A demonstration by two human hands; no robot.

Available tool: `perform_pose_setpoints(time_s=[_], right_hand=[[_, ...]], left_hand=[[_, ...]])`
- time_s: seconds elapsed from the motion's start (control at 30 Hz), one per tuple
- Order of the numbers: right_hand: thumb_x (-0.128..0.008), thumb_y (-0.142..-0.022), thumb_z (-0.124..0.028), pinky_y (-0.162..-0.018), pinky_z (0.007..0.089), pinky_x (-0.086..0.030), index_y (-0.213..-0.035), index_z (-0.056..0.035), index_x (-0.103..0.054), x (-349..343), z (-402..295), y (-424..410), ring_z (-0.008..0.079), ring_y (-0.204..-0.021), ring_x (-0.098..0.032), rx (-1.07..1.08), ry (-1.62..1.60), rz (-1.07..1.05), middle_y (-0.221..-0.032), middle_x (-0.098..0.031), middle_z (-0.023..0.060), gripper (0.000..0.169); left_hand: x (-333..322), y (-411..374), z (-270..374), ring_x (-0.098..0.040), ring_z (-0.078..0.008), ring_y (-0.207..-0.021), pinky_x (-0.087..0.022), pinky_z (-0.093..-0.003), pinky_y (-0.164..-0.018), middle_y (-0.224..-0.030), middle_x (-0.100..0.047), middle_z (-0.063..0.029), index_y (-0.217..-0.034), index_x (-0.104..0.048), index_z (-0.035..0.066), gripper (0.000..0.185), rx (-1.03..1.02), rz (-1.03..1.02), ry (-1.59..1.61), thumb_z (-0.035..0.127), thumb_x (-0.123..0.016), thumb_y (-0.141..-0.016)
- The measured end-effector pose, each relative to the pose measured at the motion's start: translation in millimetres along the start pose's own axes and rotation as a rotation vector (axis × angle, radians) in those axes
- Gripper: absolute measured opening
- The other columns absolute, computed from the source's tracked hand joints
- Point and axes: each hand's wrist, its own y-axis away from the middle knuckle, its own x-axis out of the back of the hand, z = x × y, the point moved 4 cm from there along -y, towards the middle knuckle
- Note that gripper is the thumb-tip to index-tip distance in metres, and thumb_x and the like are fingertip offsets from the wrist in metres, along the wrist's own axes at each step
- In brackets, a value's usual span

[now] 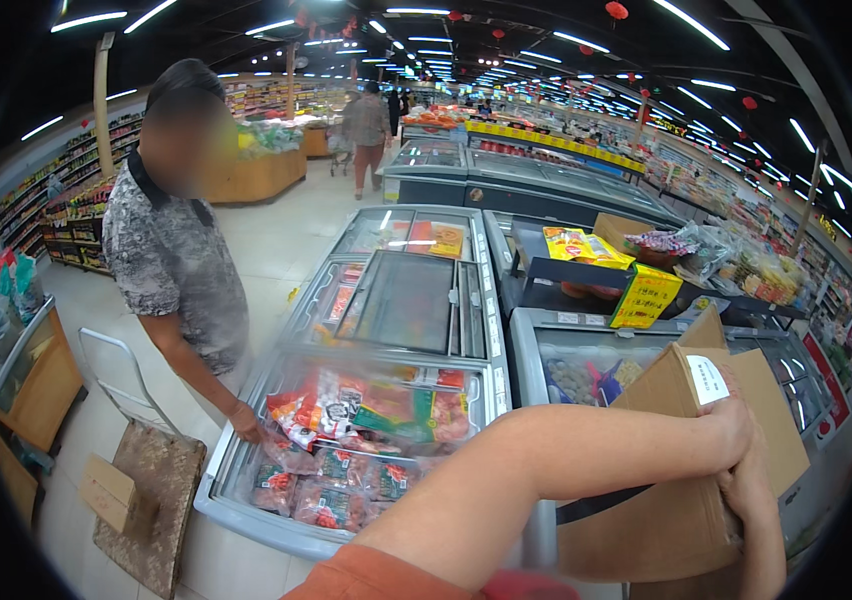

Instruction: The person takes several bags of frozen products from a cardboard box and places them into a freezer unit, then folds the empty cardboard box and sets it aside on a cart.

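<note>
Both my hands are at a large cardboard box (pixel 651 532) with raised flaps, on the right over the edge of a chest freezer. My left hand (pixel 730 424) grips the box near a white label that bears writing. Just below it, my right hand (pixel 748 480) presses on the cardboard side, its fingers partly hidden. To the left of my arm, an open chest freezer (pixel 208 487) holds several plastic bags of frozen meat (pixel 332 506) and red and green packets. A person's hand (pixel 246 424) touches the bags at its left side.
The person in a patterned shirt (pixel 178 255) stands left of the freezer. A platform cart (pixel 148 502) with a small carton (pixel 107 491) is on the floor at lower left. A dark shelf (pixel 546 277) carrying yellow packets stands above the right freezer. Another person (pixel 367 127) is in the aisle behind.
</note>
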Motion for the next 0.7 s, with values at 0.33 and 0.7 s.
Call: perform_pose_setpoints(time_s=[0.33, 0.7], right_hand=[[-0.058, -0.071, -0.013, -0.099, 0.0404, -0.026, -0.128, 0.0021, -0.027, -7.7, 20.4, -1.0, 0.0363, -0.119, -0.032, 0.043, -0.018, -0.019, -0.13, -0.032, 0.0211, 0.067], [-0.057, -0.076, -0.015, -0.098, 0.0402, -0.027, -0.128, 0.002, -0.027, -19.8, 36.8, 9.3, 0.0361, -0.117, -0.035, 0.1, 0.048, 0.12, -0.127, -0.036, 0.0216, 0.062]], left_hand=[[-3.7, 5.5, -12.6, -0.059, -0.0265, -0.09, -0.048, -0.0383, -0.07, -0.093, -0.064, -0.0102, -0.091, -0.067, 0.008, 0.029, -0.088, 0.257, 0.024, 0.021, -0.063, -0.065], [-11.0, 4.5, -29.3, -0.061, -0.0247, -0.085, -0.049, -0.0331, -0.067, -0.088, -0.062, -0.0185, -0.087, -0.064, -0.001, 0.032, 0.0, 0.134, 0.351, 0.019, -0.063, -0.062]])
